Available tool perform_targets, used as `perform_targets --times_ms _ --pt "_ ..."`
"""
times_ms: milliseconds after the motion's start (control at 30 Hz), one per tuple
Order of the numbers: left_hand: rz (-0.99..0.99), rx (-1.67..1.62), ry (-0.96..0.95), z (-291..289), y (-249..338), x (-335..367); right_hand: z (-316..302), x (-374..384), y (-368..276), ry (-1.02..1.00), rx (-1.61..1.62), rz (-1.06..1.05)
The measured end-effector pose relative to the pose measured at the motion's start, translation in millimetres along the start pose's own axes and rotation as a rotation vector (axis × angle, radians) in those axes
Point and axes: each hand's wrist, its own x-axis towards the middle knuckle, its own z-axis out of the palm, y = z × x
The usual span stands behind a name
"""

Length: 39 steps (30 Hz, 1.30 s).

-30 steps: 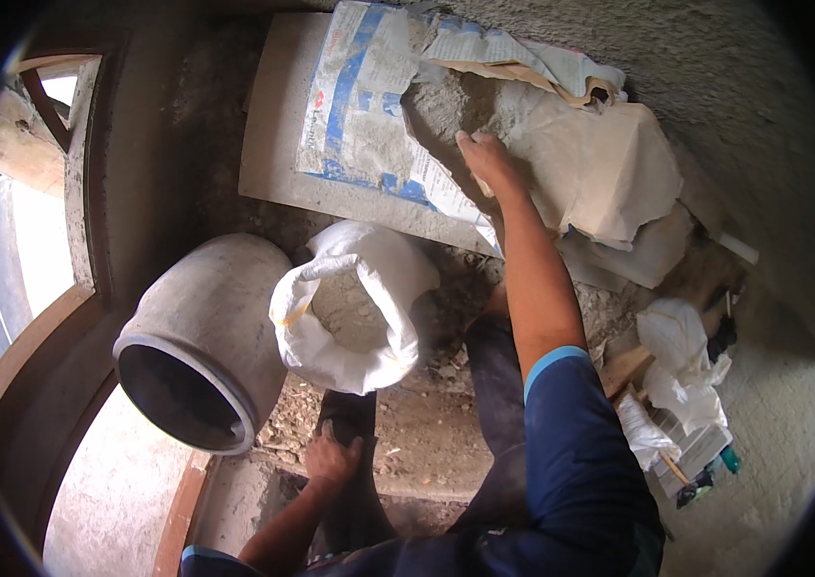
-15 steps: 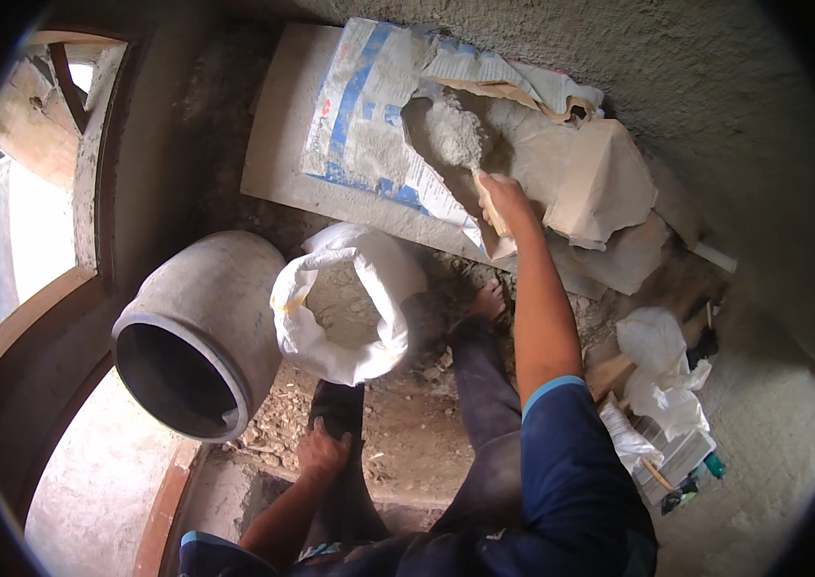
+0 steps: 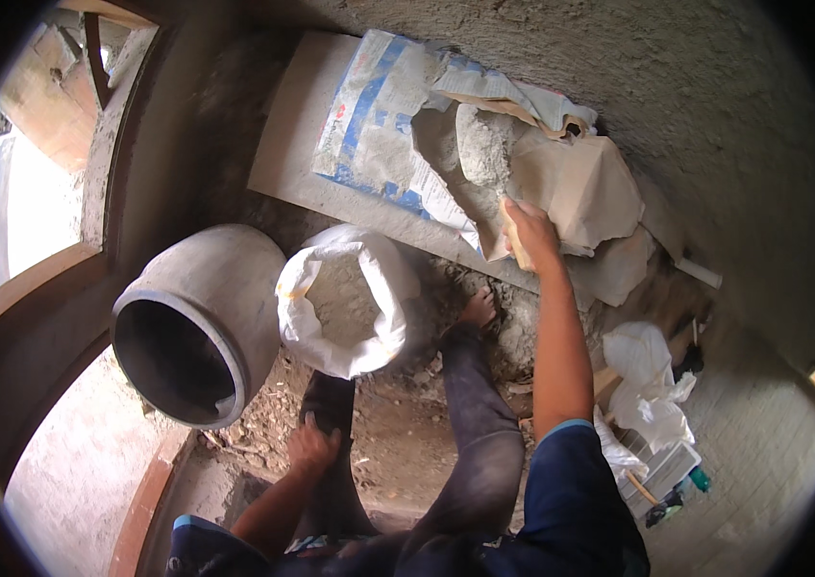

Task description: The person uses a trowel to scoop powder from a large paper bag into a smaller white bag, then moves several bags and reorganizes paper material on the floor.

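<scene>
Take the round-mouthed white plastic sack (image 3: 389, 327) as the clock's centre, twelve at the top of the view, with loose grey powder (image 3: 338, 293) inside it; the bulging grey barrel (image 3: 225, 269) lies just beside it at nine o'clock, mouth toward seven; at one o'clock the torn white-and-blue paper bag (image 3: 355, 120) lies on a flat pale board (image 3: 283, 120), which reaches past it toward nine; the right hand (image 3: 534, 233), at two, holds a wooden-handled tool (image 3: 517, 240), its powder-heaped end across the paper bag's opening; the left hand (image 3: 314, 446) rests at six on the dark-trousered left leg (image 3: 328, 399); crumpled white plastic bags (image 3: 640, 356) lie between three and four.
</scene>
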Motion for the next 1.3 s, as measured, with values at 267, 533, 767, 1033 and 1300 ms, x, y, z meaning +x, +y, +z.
perform_targets --times_ms 267,533,767,1033,1300 --pt "-0.004 0.004 -0.061 1 -5 12 -8 -106 -7 -0.09 -0.084 -0.059" --pt "-0.053 -0.007 -0.123 -4 -8 5 52 -209 33 -0.341 -0.216 0.0" --pt "-0.035 -0.001 -0.087 1 -8 11 176 -235 111 -0.401 0.296 0.506" --pt "-0.05 -0.033 -0.1 5 -17 8 235 -213 112 -0.37 0.283 0.596" --pt "-0.049 -0.055 -0.102 -2 -15 12 190 -234 111 -0.492 0.444 0.699"
